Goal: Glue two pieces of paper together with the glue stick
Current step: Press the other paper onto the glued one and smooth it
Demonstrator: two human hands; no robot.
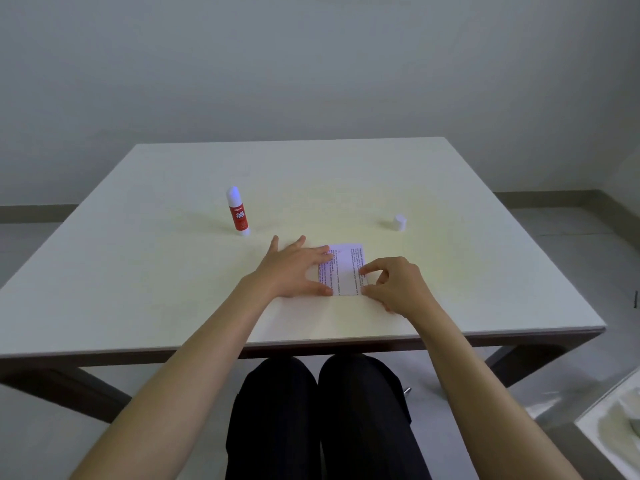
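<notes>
1. Your left hand (294, 268) lies flat and wide open on the left side of the paper (343, 270). Keep it there so the paper cannot slide.
2. Your right hand (394, 284) is half closed, and its fingertips (363, 270) press the right edge of the paper. It is not holding anything.
3. Rub slowly from the middle out to the edges so the two pieces stick with no bumps.
4. The paper sits on the table (138, 271) near you, between your hands. I can only see one printed sheet on top.
5. The glue stick (237, 212) stands up, far left of the paper, with its cap (399, 223) off, well apart to the right.
6. The red label says "GLUE STICK". The print on the paper is too small to read.
</notes>
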